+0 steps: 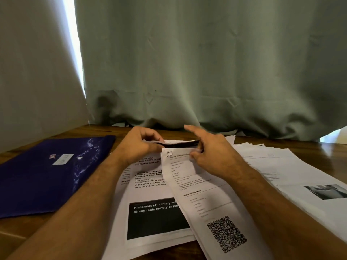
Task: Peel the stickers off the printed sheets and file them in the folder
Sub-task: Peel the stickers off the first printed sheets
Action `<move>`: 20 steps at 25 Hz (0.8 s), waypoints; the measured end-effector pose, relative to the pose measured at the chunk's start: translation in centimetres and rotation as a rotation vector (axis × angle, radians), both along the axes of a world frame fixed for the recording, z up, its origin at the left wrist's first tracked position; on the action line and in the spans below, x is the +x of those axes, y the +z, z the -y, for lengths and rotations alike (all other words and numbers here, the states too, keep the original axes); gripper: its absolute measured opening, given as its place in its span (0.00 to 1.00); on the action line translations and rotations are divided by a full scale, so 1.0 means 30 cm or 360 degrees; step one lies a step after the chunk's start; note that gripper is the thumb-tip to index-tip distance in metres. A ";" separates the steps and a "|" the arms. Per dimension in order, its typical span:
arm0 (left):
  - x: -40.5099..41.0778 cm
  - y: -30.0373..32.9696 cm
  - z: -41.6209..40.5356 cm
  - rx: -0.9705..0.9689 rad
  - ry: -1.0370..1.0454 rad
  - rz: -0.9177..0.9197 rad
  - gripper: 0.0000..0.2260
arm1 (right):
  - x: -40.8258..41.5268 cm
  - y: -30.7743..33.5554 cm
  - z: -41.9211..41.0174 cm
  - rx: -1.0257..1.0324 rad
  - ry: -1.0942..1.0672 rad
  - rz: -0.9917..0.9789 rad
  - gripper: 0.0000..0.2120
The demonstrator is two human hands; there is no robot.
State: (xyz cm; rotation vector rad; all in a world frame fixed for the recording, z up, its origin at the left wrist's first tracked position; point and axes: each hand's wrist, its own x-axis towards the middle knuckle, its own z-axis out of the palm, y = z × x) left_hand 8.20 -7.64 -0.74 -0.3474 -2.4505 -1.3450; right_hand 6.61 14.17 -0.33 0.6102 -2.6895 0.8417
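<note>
A printed sheet with a QR code (199,186) lies on top of another printed sheet with a black block (150,207) in the middle of the wooden table. My left hand (137,145) pinches the top edge of the upper sheet, where the paper folds over and shows a dark band (180,144). My right hand (212,151) pinches the same top edge near the heading, its index finger sticking out. A torn white patch (169,153) marks the sheet's top left corner. The dark blue folder (43,177) lies shut at the left.
More printed sheets (293,171) are spread over the right side of the wooden table (22,229). A grey-green curtain (206,72) hangs right behind the table's far edge. A white label (62,159) sits on the folder.
</note>
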 end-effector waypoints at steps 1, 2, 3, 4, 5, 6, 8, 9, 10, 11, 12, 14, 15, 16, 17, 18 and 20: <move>0.013 0.001 -0.004 0.0038 -0.0140 0.0069 0.05 | -0.001 -0.003 0.003 0.0066 -0.0019 0.0055 0.26; 0.015 0.001 -0.006 0.0132 -0.0197 0.0115 0.12 | -0.002 -0.005 0.002 0.0138 -0.0027 0.0092 0.20; 0.011 0.002 -0.002 0.0283 -0.0155 0.0154 0.20 | -0.002 -0.006 -0.003 0.0183 -0.0025 0.0107 0.15; -0.001 0.000 0.012 0.0420 -0.0024 0.0163 0.23 | 0.000 -0.005 -0.009 0.0192 -0.0014 0.0108 0.13; -0.013 -0.003 0.028 0.0499 0.0158 0.0154 0.21 | 0.002 -0.001 -0.015 0.0189 0.0005 0.0102 0.12; -0.030 -0.013 0.049 0.0474 0.0355 0.0143 0.14 | 0.003 0.004 -0.020 0.0191 0.0022 0.0096 0.11; -0.058 -0.036 0.087 0.0199 0.0608 0.0322 0.08 | -0.001 0.011 -0.030 0.0196 0.0038 0.0123 0.10; -0.067 -0.047 0.093 -0.0013 0.0677 0.0470 0.14 | -0.002 0.013 -0.033 0.0198 0.0041 0.0141 0.10; -0.074 -0.057 0.095 -0.0180 0.0729 0.0583 0.21 | -0.001 0.013 -0.033 0.0200 0.0044 0.0148 0.09; -0.076 -0.064 0.094 -0.0300 0.0782 0.0630 0.26 | 0.000 0.012 -0.033 0.0204 0.0045 0.0144 0.09; -0.075 -0.063 0.091 -0.0351 0.0829 0.0620 0.30 | 0.001 0.011 -0.032 0.0205 0.0046 0.0139 0.09; -0.085 -0.059 0.105 -0.0305 0.0952 0.0541 0.33 | 0.003 0.011 -0.030 0.0193 0.0044 0.0143 0.10; -0.089 -0.060 0.111 -0.0271 0.1014 0.0529 0.35 | 0.005 0.010 -0.030 0.0187 0.0042 0.0148 0.10; -0.092 -0.062 0.118 -0.0203 0.1054 0.0527 0.35 | 0.006 0.011 -0.031 0.0186 0.0040 0.0151 0.10; -0.094 -0.060 0.124 -0.0114 0.1074 0.0512 0.32 | 0.008 0.011 -0.032 0.0188 0.0037 0.0153 0.10; -0.094 -0.060 0.127 -0.0021 0.1052 0.0463 0.23 | 0.008 0.013 -0.033 0.0186 0.0038 0.0150 0.10; -0.089 -0.062 0.134 0.0163 0.0947 0.0343 0.07 | 0.013 0.020 -0.036 0.0179 0.0047 0.0115 0.11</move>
